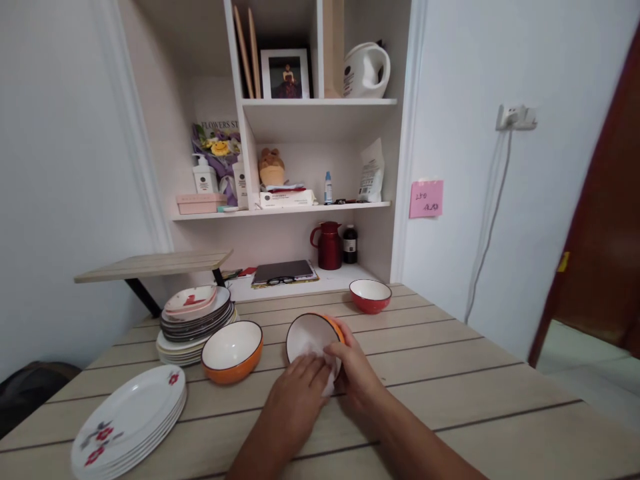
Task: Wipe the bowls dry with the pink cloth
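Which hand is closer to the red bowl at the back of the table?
Right. The right hand grips the tilted orange bowl, just below the red bowl; the left hand sits lower and further left, pressing a white cloth.

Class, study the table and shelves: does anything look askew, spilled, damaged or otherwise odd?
Nothing is spilled or broken. The one thing off level is the orange bowl, tipped on edge by the right hand while the left hand presses a white cloth inside it. The other orange bowl and red bowl sit upright.
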Demonstrator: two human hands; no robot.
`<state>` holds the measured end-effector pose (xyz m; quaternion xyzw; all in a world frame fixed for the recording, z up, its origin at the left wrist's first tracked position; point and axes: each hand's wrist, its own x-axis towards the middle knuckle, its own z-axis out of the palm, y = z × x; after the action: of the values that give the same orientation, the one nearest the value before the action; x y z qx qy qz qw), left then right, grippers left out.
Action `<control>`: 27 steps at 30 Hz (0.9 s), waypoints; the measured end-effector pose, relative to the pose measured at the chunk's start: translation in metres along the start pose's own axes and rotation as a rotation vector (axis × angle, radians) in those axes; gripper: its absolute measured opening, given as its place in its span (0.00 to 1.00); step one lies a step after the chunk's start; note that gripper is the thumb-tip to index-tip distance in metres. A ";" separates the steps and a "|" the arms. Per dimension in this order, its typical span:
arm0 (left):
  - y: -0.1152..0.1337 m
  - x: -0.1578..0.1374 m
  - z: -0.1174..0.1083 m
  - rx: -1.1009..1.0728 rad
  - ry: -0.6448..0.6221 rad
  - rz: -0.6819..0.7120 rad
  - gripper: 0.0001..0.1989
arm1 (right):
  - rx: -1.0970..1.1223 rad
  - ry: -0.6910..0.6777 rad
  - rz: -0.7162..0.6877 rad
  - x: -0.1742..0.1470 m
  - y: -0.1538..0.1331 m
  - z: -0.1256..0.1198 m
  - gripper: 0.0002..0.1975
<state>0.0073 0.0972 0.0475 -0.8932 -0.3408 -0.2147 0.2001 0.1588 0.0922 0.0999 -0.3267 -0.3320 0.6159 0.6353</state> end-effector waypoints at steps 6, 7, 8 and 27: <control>-0.007 -0.002 0.006 0.071 0.094 0.080 0.19 | -0.052 -0.048 -0.038 0.002 -0.008 -0.004 0.38; -0.008 -0.002 0.005 0.085 0.108 0.087 0.18 | -0.059 -0.061 -0.043 0.003 -0.012 -0.006 0.38; -0.008 -0.001 0.003 0.102 0.119 0.092 0.18 | -0.072 -0.079 -0.048 0.004 -0.017 -0.009 0.37; -0.008 -0.002 0.003 0.223 0.351 0.079 0.15 | 0.034 -0.243 0.076 0.005 -0.020 -0.024 0.49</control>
<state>0.0008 0.1035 0.0453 -0.8271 -0.2869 -0.3199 0.3623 0.1896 0.0966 0.1026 -0.2511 -0.3833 0.6803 0.5720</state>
